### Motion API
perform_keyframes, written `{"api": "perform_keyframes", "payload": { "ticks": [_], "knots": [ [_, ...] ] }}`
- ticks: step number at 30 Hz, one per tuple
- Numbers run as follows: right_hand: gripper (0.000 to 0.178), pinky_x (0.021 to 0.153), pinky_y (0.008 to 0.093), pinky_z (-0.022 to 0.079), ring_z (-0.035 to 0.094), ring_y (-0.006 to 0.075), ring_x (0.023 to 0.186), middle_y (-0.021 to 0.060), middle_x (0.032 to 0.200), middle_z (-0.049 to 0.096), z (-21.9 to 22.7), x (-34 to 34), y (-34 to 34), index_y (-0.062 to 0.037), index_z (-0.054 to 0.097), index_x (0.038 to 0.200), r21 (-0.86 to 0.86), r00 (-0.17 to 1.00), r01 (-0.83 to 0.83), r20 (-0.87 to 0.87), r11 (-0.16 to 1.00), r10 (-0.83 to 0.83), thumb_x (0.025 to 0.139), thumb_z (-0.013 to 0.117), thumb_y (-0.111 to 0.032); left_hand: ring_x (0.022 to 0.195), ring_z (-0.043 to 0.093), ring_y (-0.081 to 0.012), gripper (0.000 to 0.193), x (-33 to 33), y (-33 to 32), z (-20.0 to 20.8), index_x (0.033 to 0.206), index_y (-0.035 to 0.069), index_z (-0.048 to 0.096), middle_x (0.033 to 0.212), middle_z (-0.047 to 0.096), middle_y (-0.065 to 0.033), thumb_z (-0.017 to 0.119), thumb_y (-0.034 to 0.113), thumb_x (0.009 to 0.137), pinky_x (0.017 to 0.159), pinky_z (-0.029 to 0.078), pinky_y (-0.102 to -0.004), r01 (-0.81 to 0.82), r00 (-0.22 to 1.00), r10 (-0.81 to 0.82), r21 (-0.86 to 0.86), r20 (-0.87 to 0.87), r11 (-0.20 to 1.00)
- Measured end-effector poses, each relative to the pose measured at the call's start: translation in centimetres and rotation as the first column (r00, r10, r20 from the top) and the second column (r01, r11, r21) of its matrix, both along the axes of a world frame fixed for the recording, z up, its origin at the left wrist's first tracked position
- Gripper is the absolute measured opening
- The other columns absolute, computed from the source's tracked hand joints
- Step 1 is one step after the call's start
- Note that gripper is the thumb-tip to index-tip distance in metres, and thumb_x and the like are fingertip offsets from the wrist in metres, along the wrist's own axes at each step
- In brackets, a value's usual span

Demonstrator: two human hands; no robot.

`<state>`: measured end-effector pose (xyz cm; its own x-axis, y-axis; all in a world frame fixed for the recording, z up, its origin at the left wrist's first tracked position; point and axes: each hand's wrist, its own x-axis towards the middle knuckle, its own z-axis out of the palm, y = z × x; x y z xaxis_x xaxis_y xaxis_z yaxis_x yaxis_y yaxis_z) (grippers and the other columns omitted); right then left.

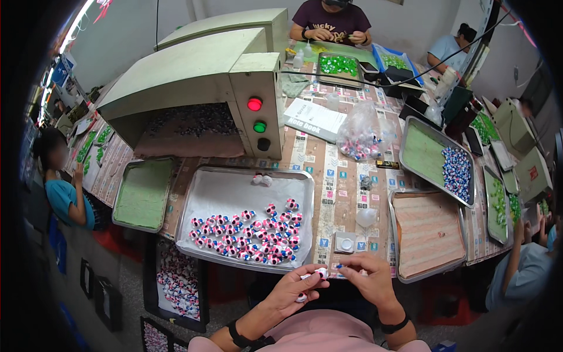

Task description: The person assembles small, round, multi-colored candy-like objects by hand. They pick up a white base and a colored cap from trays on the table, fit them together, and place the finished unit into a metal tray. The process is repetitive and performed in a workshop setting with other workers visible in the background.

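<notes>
"Two grips at once?"

"Yes — left hand (295, 289) clasps a white figure (322, 273) by the tray's (223, 183) near right corner; right hand (374, 281) pinches a blue piece (339, 266)."

"Any risk?"

"A loose pinch could drop that tiny piece — perhaps losing it."

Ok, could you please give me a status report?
Left hand holding white pieces. Right hand pinching small blue piece, apart from them. Grey block beyond, not between the hands.

Workstation layout from our seat
We have the main tray (220, 190) ahead, figures (263, 240) on it, a machine (193, 82) behind it and a side tray (139, 202) left; to our right, a front tray (431, 232) lies before a rear tray (423, 151), with a bag (362, 130) between rear tray and machine.
</notes>
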<state>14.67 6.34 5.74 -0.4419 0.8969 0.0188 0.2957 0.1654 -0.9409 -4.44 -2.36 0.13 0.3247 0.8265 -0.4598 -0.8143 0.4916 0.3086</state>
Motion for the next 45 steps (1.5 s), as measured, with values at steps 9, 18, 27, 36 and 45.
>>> {"api": "perform_keyframes", "payload": {
  "ticks": [9,18,27,36,45],
  "knots": [
    [0.020,0.067,0.0215,0.051,0.063,0.0107,0.077,0.0091,0.095,0.068,-0.7,0.0,-1.8,-0.0013,0.072,0.099,-0.141,0.994,0.000,-0.106,0.990,-0.015,0.080,0.074,-0.006,0.083,0.065,-0.0111,0.037,0.7,0.2,0.6,0.128,0.004,0.053,0.101,0.065,-0.0080,0.061,0.013,0.093,0.059,0.052,-0.0180,0.011,0.997,-0.010,0.015,-0.076,1.000],
    [0.019,0.068,0.0208,0.050,0.063,0.0100,0.077,0.0083,0.094,0.067,-1.3,0.4,-1.9,0.0005,0.071,0.099,-0.212,0.980,-0.009,-0.194,0.977,-0.033,0.082,0.074,-0.007,0.078,0.064,-0.0114,0.037,0.8,-0.1,-0.2,0.128,0.005,0.052,0.101,0.066,-0.0114,0.062,0.013,0.093,0.054,0.049,-0.0163,0.021,0.997,-0.022,-0.006,-0.069,1.000],
    [0.017,0.068,0.0205,0.049,0.062,0.0095,0.079,0.0064,0.089,0.065,-0.8,-0.1,-2.4,0.0002,0.071,0.099,-0.306,0.957,0.009,-0.274,0.952,-0.097,0.083,0.073,-0.005,0.078,0.064,-0.0126,0.031,1.1,0.0,0.2,0.120,0.005,0.058,0.095,0.066,-0.0090,0.064,0.014,0.091,0.054,0.049,-0.0184,0.027,0.999,-0.027,0.014,-0.044,1.000],
    [0.018,0.064,0.0226,0.047,0.059,0.0099,0.074,0.0061,0.083,0.064,-0.3,0.2,-1.3,-0.0024,0.073,0.095,-0.163,0.989,-0.107,-0.114,0.981,0.089,0.078,0.077,-0.006,0.058,0.056,-0.0083,0.026,1.2,-0.1,1.8,0.114,0.001,0.062,0.080,0.065,-0.0063,0.065,0.011,0.091,0.047,0.041,-0.0172,0.006,0.943,0.026,0.095,-0.331,0.995],
    [0.022,0.069,0.0231,0.046,0.060,0.0120,0.079,0.0073,0.089,0.067,-0.8,-0.1,-1.0,-0.0054,0.073,0.104,-0.237,0.966,-0.139,-0.246,0.962,0.079,0.083,0.073,-0.011,0.054,0.048,-0.0052,0.024,-0.1,0.4,2.5,0.113,0.002,0.059,0.083,0.061,-0.0043,0.059,0.018,0.096,0.042,0.032,-0.0167,0.054,0.981,-0.030,0.123,-0.192,0.991]
  ]
}}
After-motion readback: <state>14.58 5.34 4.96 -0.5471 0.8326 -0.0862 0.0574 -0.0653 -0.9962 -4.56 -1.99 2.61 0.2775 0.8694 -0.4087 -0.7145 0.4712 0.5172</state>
